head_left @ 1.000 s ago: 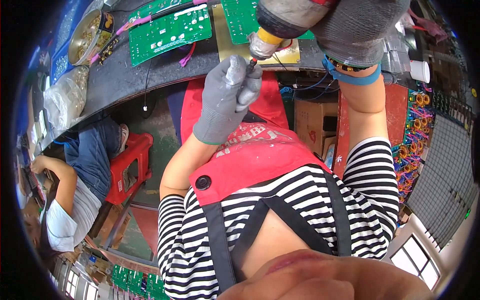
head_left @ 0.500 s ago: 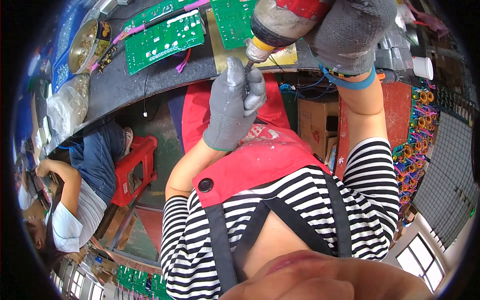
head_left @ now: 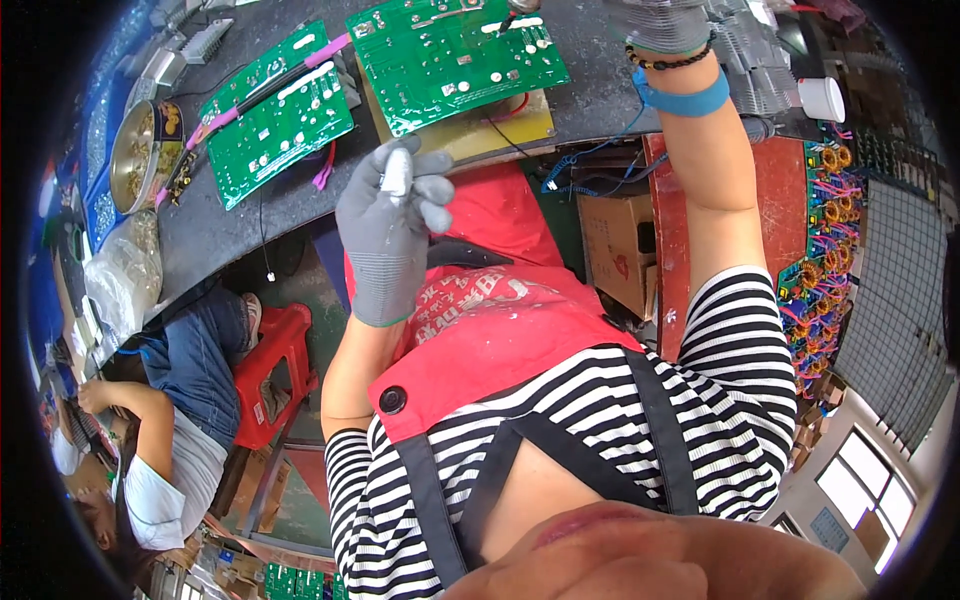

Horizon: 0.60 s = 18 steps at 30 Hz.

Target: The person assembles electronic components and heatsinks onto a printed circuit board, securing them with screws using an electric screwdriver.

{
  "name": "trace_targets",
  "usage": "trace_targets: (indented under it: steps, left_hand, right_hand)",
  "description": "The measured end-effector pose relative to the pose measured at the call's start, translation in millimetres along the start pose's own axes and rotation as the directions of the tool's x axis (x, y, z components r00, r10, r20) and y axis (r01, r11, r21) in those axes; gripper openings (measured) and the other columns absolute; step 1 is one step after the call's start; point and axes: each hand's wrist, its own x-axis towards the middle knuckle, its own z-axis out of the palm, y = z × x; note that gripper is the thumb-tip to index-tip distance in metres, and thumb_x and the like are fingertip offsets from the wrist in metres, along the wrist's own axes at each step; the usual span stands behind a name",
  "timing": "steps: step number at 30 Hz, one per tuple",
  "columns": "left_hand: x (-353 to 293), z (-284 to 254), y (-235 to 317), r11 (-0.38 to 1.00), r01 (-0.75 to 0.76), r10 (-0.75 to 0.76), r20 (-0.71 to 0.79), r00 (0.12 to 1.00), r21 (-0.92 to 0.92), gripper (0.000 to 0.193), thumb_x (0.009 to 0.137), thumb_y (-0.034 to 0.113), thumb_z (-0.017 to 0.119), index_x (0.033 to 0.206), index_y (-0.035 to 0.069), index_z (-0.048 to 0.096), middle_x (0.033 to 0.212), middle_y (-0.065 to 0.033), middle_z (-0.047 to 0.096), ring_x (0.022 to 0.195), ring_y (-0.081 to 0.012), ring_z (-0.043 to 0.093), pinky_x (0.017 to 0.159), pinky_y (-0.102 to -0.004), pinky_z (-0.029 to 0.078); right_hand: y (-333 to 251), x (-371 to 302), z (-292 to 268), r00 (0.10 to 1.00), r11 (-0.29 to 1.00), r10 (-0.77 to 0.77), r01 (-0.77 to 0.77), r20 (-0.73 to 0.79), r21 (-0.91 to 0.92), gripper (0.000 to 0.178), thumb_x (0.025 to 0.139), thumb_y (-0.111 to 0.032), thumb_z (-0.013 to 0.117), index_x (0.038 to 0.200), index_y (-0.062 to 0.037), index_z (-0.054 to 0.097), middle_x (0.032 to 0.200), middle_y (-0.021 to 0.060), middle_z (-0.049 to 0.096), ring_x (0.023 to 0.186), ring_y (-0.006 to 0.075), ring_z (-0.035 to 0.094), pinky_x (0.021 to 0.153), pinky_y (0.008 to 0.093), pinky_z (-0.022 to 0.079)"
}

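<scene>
My left hand, in a grey glove with a whitened thumb tip, hovers in front of the bench edge. Its fingers are curled; whatever they hold is hidden. At the top edge my gloved right hand is cut off, its fingers outside the picture. The nose of the power drill shows there, its bit down at a green circuit board. That board lies over a yellowish plate. Left of it is another green circuit board, with a black and pink cable across it.
A round tin of small metal parts and a clear plastic bag are at the bench's left. Metal heat sinks and a white cup lie at right. A co-worker sits by a red stool.
My right hand has carried the drill forward, away from my left hand, to over the board. The left hand has drawn back leftward from the bit. The view has shifted slightly.
</scene>
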Motion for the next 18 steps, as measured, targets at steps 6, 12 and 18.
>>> trace_targets:
  steps: [6,12,18]
  left_hand:
    - [11,-3,6,0.992,-0.108,0.111,-0.049,0.993,0.059,0.023,0.096,0.018,0.058,0.108,-0.002,0.06,0.082,-0.0139,0.068,0.052,-0.0084,0.057,0.039,-0.0189,0.042]
    - [14,6,13,0.986,-0.086,0.098,-0.082,0.992,0.143,0.021,0.095,0.016,0.06,0.104,-0.003,0.062,0.08,-0.0128,0.068,0.05,-0.0076,0.055,0.038,-0.0188,0.039]
    - [11,10,17,0.979,-0.084,0.105,-0.102,0.989,0.187,0.021,0.095,0.016,0.06,0.103,-0.002,0.063,0.079,-0.0123,0.068,0.049,-0.0069,0.053,0.037,-0.019,0.038]
  right_hand:
    - [-4,12,8,0.917,0.884,0.372,-0.303,-0.144,0.355,0.006,0.081,-0.006,0.062,0.079,-0.0005,0.06,0.063,0.0024,0.058,0.048,0.0102,0.055,0.044,0.0229,0.044]
    - [43,16,-14,0.979,0.975,-0.193,0.185,0.057,0.125,0.008,0.081,-0.006,0.064,0.078,-0.0005,0.059,0.064,0.003,0.057,0.045,0.0117,0.053,0.04,0.025,0.043]
    - [23,3,2,0.998,0.985,0.051,-0.059,0.048,0.163,0.012,0.081,-0.007,0.064,0.077,0.0001,0.056,0.06,0.006,0.053,0.039,0.0139,0.05,0.032,0.0271,0.039]
